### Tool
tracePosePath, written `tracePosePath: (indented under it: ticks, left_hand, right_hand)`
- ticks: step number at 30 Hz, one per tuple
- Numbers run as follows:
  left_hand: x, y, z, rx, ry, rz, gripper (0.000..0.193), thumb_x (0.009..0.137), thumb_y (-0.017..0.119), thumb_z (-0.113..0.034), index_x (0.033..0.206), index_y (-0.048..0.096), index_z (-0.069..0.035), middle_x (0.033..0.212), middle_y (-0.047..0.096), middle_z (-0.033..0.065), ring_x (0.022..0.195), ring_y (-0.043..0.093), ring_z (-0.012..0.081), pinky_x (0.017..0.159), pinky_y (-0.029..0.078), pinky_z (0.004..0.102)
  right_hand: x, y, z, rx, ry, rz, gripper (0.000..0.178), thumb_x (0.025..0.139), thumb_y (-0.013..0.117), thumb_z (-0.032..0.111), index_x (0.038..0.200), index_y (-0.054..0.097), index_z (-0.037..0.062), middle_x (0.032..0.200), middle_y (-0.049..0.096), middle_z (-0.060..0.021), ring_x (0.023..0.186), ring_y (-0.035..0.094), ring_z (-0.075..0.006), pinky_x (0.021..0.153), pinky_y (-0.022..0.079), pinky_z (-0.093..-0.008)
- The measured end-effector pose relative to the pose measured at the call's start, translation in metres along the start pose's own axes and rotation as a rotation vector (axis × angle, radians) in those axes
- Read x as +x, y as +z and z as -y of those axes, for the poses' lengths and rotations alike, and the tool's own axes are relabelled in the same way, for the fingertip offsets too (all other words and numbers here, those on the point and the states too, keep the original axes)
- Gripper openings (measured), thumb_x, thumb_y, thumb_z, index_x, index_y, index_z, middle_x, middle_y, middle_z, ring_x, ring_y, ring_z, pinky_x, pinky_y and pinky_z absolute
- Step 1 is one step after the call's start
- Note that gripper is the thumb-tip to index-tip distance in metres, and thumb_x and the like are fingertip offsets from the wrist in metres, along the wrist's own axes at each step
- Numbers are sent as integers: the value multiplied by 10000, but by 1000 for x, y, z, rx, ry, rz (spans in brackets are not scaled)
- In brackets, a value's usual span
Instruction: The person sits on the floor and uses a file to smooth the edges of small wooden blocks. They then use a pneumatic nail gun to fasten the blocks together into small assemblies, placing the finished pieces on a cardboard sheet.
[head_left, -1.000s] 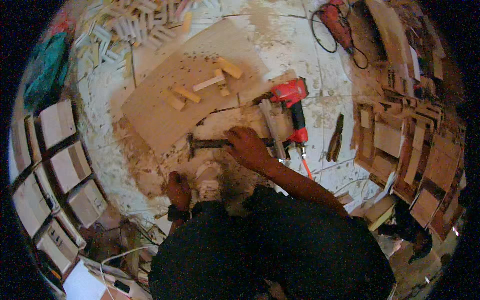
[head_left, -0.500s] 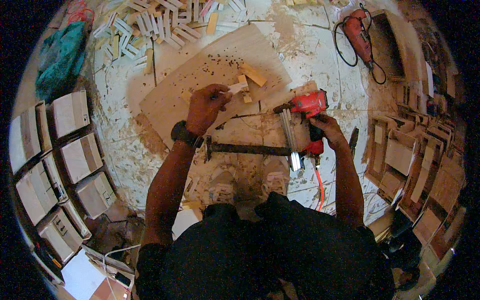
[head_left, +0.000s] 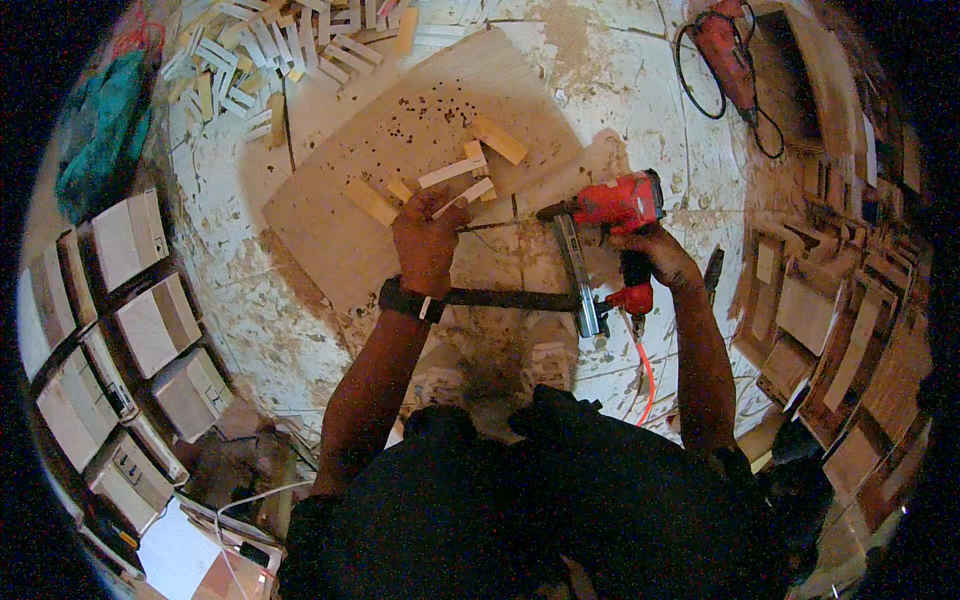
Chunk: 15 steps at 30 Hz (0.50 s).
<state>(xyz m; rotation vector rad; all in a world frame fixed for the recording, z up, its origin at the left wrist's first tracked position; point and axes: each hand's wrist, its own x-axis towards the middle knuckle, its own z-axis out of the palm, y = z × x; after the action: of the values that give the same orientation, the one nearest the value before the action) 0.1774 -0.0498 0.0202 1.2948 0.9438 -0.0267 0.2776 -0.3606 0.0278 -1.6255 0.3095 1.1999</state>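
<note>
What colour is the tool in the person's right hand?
The tool is mainly red, with a black grip; it shows best in the head view.

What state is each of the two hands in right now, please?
Left hand: closed, pinching a pale wooden strip.
Right hand: closed, holding the red nail gun.

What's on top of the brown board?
On the board: several wood strips and scattered dark bits. The left hand, fingers at a pale strip, covers part of it; whatever lies under that hand can't be seen.
</note>
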Motion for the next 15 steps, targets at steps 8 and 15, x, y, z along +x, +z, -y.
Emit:
tracePosePath:
  ticks: [8, 15]
  left_hand:
    - [24, -9, 4, 378, 195, 50, 284, 739, 691, -79, 966, 582, 53, 788, 645, 123, 637, 634, 192, 500, 501, 304]
    - [43, -13, -26, 413, 132, 255, 282, 757, 692, -99, 962, 589, 65, 818, 652, 139, 622, 642, 187, 506, 494, 266]
  right_hand:
    - [-29, 18, 8, 107, -55, -55, 373, 696, 759, 175, 993, 570, 51, 759, 613, -33, 632, 598, -151, 569, 490, -290]
    - [-68, 25, 28, -66, -63, -238, 347, 712, 761, 164, 989, 587, 49, 793, 632, -46, 662, 594, -141, 611, 493, -288]
